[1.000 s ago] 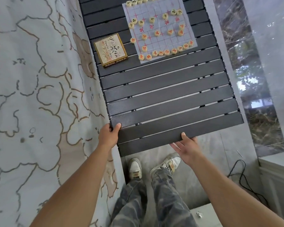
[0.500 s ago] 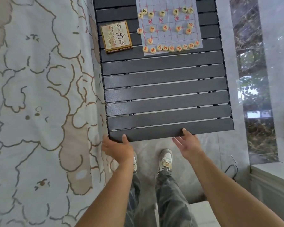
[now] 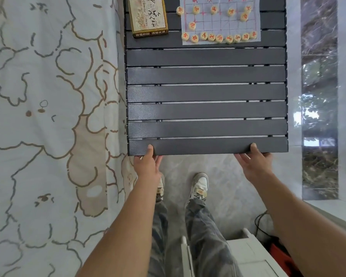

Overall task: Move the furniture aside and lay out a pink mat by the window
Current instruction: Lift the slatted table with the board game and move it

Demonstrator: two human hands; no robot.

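Note:
A dark grey slatted table stands in front of me, between a bed on the left and a window on the right. My left hand grips the near edge at its left corner, thumb on top, fingers under. My right hand holds the same edge near the right corner, thumb over the last slat. On the far part of the table lie a paper chess board with several round pieces and a chess box. No pink mat is in view.
A bed cover with a brown cartoon print runs along the left, touching the table's side. A window and its sill are on the right. White furniture and a black cable lie beside my feet on the marble floor.
The table now lies square to me and nearer in the frame. My left hand shifted from the left corner onto the near edge, and my right hand slid toward the right corner; both closed on it.

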